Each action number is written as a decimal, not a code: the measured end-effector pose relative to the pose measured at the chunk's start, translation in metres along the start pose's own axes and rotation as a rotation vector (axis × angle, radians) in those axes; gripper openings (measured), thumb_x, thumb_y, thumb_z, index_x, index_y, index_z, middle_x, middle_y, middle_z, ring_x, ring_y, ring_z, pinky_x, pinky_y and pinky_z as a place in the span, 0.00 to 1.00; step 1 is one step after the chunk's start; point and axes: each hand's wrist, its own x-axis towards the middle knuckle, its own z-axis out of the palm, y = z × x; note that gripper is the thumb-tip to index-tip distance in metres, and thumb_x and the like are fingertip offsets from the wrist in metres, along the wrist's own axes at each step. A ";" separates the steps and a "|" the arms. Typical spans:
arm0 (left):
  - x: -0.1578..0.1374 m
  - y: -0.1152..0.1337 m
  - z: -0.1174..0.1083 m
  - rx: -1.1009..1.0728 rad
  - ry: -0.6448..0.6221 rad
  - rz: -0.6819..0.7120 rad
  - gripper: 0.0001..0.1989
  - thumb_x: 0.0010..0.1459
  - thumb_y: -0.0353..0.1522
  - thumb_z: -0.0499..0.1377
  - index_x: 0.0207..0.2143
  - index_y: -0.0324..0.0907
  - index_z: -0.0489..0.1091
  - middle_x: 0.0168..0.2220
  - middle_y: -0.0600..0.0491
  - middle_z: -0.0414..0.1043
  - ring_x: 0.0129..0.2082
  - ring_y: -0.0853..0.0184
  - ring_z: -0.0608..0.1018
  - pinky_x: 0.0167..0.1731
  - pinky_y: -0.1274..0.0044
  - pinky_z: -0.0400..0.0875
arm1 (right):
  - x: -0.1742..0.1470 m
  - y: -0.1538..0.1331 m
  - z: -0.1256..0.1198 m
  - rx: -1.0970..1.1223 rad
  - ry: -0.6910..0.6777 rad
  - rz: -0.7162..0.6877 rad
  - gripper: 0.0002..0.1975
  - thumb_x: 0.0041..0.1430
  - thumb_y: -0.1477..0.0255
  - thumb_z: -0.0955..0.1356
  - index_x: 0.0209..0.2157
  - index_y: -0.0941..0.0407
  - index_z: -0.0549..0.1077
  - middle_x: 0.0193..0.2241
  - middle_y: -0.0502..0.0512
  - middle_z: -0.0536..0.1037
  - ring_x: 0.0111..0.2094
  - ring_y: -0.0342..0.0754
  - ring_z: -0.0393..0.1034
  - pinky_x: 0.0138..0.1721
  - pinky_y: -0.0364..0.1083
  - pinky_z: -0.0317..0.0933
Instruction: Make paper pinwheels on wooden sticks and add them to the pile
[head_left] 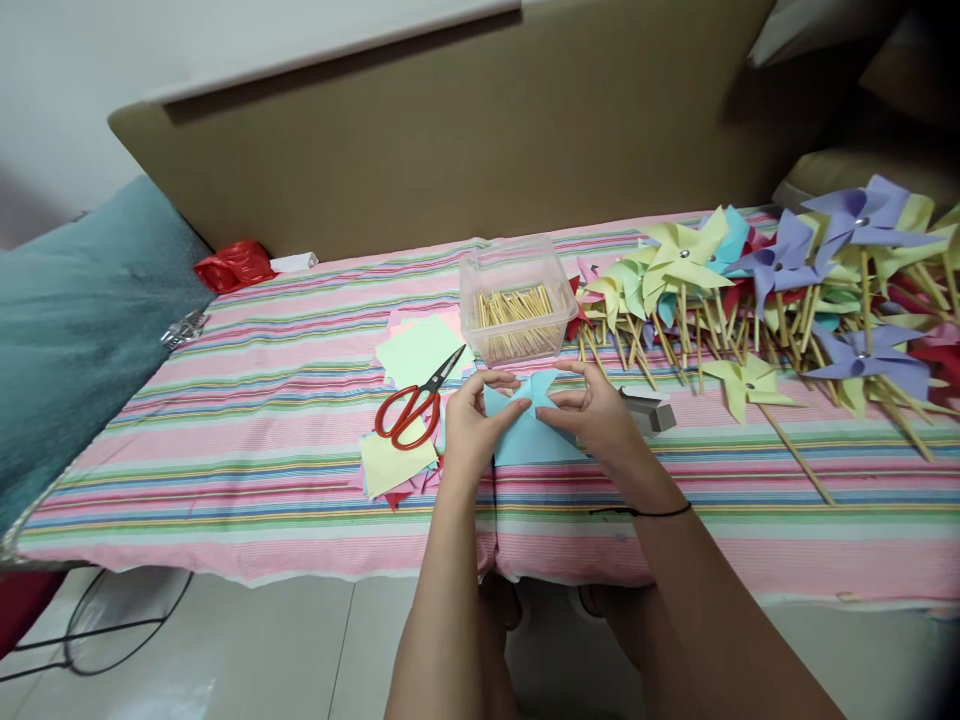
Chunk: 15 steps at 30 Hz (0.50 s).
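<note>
Both hands hold a light blue paper sheet (536, 445) over the striped cloth. My left hand (480, 412) pinches its left part between thumb and fingers. At its upper right, my right hand (592, 412) grips the paper with the thumb near the middle. The top of the sheet looks bent inward; whether it has been cut is hard to make out. Red-handled scissors (420, 395) lie to the left of my left hand on paper pieces. Partly hidden behind my right hand is a grey stapler-like tool (651, 412).
A clear plastic box (517, 300) of short sticks stands beyond my hands. Finished paper pinwheels (684, 255) on sticks crowd the right side. Pale green sheets (421, 348) and yellow paper (397, 465) lie left. A red plastic bag (235, 266) sits far left.
</note>
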 end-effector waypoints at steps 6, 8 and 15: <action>-0.001 0.000 -0.001 0.025 -0.026 -0.062 0.17 0.43 0.29 0.67 0.38 0.41 0.70 0.34 0.50 0.76 0.41 0.63 0.76 0.43 0.72 0.65 | 0.001 0.001 0.000 -0.014 0.015 0.002 0.36 0.34 0.70 0.75 0.48 0.52 0.62 0.23 0.48 0.77 0.24 0.48 0.73 0.25 0.46 0.66; -0.002 0.000 -0.001 0.050 -0.032 -0.074 0.19 0.42 0.30 0.67 0.39 0.41 0.70 0.34 0.51 0.76 0.41 0.62 0.75 0.42 0.72 0.64 | 0.002 0.002 -0.001 -0.008 0.014 0.004 0.36 0.34 0.69 0.75 0.48 0.51 0.62 0.23 0.49 0.78 0.24 0.49 0.73 0.26 0.46 0.67; -0.002 -0.001 -0.001 0.070 0.015 -0.120 0.18 0.40 0.32 0.68 0.36 0.42 0.70 0.33 0.53 0.76 0.38 0.63 0.75 0.35 0.74 0.63 | 0.004 0.003 -0.003 0.025 -0.004 0.001 0.37 0.35 0.69 0.76 0.49 0.51 0.61 0.23 0.49 0.77 0.26 0.49 0.73 0.27 0.47 0.67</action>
